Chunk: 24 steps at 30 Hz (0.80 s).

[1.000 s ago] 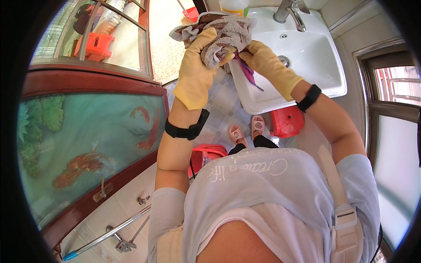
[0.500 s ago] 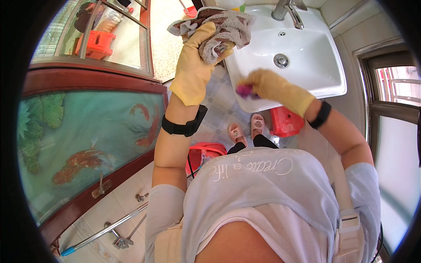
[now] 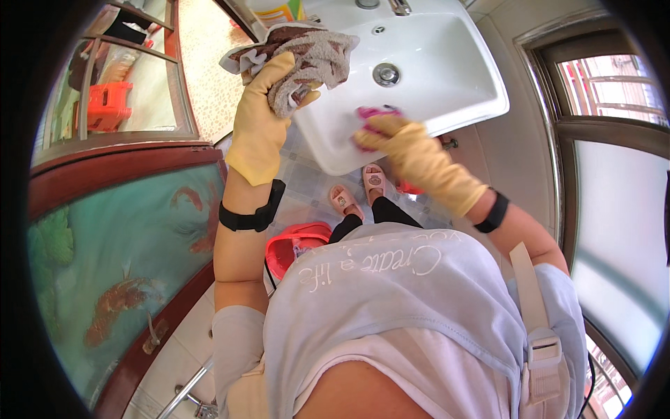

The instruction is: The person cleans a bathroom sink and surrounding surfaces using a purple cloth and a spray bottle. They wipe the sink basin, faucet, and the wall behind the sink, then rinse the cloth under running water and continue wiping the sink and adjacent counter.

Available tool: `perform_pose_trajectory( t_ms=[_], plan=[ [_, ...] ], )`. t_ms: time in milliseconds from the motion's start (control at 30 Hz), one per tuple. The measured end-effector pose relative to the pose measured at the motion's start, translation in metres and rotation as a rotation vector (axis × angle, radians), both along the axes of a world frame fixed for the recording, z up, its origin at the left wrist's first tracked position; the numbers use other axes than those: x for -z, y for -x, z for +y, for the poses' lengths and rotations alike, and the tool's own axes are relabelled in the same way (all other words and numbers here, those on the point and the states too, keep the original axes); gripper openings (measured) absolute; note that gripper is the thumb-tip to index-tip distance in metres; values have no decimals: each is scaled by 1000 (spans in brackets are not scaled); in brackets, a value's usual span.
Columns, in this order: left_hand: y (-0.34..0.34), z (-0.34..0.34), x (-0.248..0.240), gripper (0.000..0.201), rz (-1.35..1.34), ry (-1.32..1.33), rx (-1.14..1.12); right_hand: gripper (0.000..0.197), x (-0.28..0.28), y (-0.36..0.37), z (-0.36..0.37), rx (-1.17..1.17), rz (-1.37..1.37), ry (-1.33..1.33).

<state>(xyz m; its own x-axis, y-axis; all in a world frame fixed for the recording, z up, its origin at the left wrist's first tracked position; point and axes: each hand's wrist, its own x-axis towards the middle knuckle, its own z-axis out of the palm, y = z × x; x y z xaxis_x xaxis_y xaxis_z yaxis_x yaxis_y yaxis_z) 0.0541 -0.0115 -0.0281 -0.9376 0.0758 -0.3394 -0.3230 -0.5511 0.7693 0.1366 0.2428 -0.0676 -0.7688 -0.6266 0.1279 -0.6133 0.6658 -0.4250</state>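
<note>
In a yellow rubber glove, my left hand (image 3: 262, 126) grips a bunched grey-brown towel (image 3: 314, 59) beside the left rim of the white washbasin (image 3: 447, 63). My right hand (image 3: 412, 157), gloved the same way, is closed on a magenta scrubbing cloth (image 3: 380, 115) at the basin's near rim. Some blur lies over that cloth, so its exact shape is hard to make out. The basin's drain (image 3: 386, 75) and the lower part of its chrome faucet (image 3: 400, 7) show beyond my hands.
A red bucket (image 3: 279, 255) stands on the tiled floor by my pink slippers (image 3: 345, 202). The open door (image 3: 125, 258) with painted fish is at my left, a framed window (image 3: 614, 174) at my right. A yellow-labelled container (image 3: 276, 10) sits behind the towel.
The whole view has shifted, so the basin now appears farther left and higher. My right hand with the magenta cloth has moved rightward along the basin's near rim. My left hand still holds the towel.
</note>
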Motion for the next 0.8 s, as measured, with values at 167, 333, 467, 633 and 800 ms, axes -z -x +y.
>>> perform_pose_trajectory(
  t_ms=[167, 333, 467, 633, 800],
  plan=[
    [-1, 14, 9, 24, -1, -22, 33, 44, -1, 36, 167, 541, -278, 89],
    [1, 16, 11, 25, 17, 76, 19, 49, 2, 20, 120, 414, 16, -263],
    [3, 16, 14, 25, 17, 113, -20, 42, 1, -13, 4, 82, -6, -29],
    [3, 15, 13, 27, -3, 144, 8, 25, -2, -26, 7, -70, -112, 199],
    [1, 21, 20, 34, 133, 149, 65, 10, 7, -9, 144, 323, -45, -16]
  ],
)
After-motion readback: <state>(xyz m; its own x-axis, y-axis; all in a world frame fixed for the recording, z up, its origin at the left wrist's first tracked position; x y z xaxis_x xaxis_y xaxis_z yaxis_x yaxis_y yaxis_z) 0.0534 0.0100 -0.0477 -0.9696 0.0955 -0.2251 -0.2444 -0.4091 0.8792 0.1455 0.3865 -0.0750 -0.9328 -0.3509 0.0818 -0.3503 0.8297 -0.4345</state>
